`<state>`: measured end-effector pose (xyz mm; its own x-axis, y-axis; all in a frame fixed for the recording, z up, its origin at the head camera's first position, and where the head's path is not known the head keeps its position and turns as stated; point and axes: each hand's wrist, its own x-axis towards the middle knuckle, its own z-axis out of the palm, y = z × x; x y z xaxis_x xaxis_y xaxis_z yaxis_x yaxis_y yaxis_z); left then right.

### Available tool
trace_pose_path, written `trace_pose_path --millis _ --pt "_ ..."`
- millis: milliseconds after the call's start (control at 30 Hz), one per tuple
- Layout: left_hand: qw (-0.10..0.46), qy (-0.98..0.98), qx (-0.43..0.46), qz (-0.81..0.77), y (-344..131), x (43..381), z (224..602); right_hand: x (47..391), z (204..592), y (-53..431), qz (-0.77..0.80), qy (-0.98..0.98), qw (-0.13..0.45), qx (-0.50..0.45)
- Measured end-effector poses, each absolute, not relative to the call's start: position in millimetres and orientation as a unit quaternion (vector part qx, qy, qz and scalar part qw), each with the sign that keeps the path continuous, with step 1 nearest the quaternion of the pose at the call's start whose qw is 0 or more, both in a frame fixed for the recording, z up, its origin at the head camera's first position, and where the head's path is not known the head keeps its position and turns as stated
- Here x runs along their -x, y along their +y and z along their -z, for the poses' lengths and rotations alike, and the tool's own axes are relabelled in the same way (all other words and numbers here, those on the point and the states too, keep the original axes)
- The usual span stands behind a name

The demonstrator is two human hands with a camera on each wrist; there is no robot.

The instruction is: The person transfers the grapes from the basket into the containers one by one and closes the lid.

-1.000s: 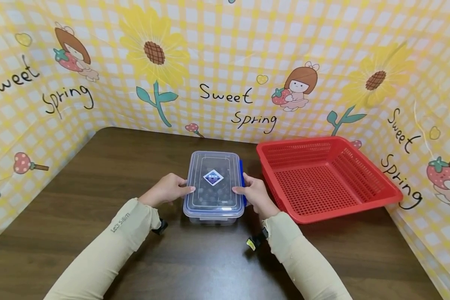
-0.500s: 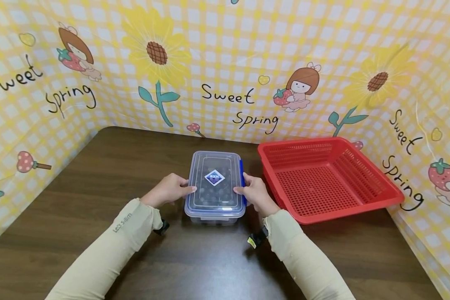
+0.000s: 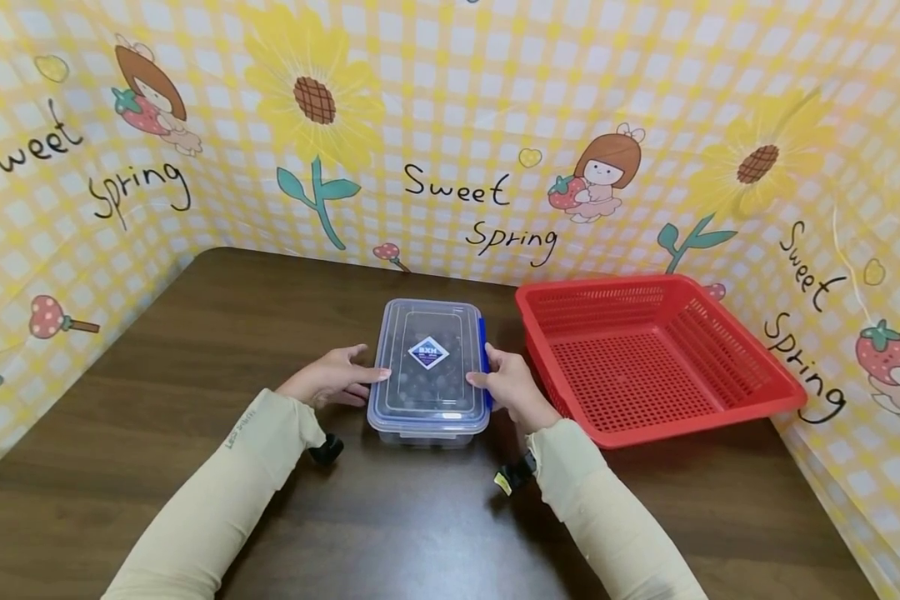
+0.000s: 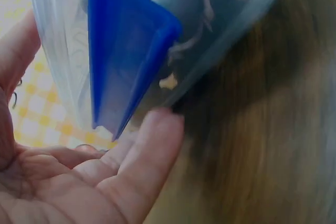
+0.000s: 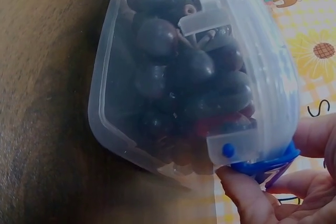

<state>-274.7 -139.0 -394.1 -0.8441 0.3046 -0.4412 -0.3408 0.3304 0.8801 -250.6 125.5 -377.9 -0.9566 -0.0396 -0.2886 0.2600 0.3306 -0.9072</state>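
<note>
A clear plastic food container (image 3: 420, 400) with a lid and a blue-and-white diamond sticker (image 3: 428, 354) sits on the table. Dark grapes (image 5: 157, 38) on stems show through its wall. My left hand (image 3: 328, 377) is at its left side, thumb on the lid's edge and fingers fairly straight, spaced apart. In the left wrist view, the left blue latch (image 4: 123, 51) slants outward from the wall just above those fingers. My right hand (image 3: 512, 385) grips the right side, thumb on the lid and fingers at the right blue latch (image 5: 270, 166).
A red plastic basket (image 3: 622, 433) with a perforated bottom stands to the right, close to my right hand. The brown wooden table (image 3: 270, 292) ends at a yellow checkered cloth (image 3: 450, 125) that hangs behind and along both sides.
My left hand's fingers have straightened and spread away from the container's side, while its thumb stays by the lid's edge. The right hand and the container have hardly moved.
</note>
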Motion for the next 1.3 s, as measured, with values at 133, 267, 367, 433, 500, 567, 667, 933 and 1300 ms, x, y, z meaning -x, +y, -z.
trace_pose_path --millis 133,267,367,433,500,567,667,933,1300 --pt "0.310 0.715 0.015 -0.627 -140 275 396 251 378 126 0.575 0.805 0.131 -0.064" --pt "0.315 0.702 0.023 -0.638 -138 276 396 252 378 127 0.576 0.803 0.136 -0.065" --pt "0.305 0.714 0.023 -0.630 -137 277 393 251 377 127 0.579 0.801 0.138 -0.065" --pt "0.298 0.721 0.028 -0.624 -136 277 391 251 376 127 0.579 0.801 0.137 -0.066" --pt "0.296 0.724 0.035 -0.623 -135 278 389 251 375 127 0.579 0.801 0.137 -0.067" --pt "0.295 0.725 0.042 -0.622 -135 278 388 251 375 127 0.578 0.802 0.138 -0.068" --pt "0.291 0.725 0.050 -0.622 -134 277 387 251 376 128 0.577 0.802 0.139 -0.068" --pt "0.277 0.727 0.059 -0.625 -133 275 386 252 377 127 0.572 0.804 0.141 -0.075" --pt "0.255 0.737 0.066 -0.622 -132 272 387 250 378 127 0.569 0.807 0.140 -0.072"
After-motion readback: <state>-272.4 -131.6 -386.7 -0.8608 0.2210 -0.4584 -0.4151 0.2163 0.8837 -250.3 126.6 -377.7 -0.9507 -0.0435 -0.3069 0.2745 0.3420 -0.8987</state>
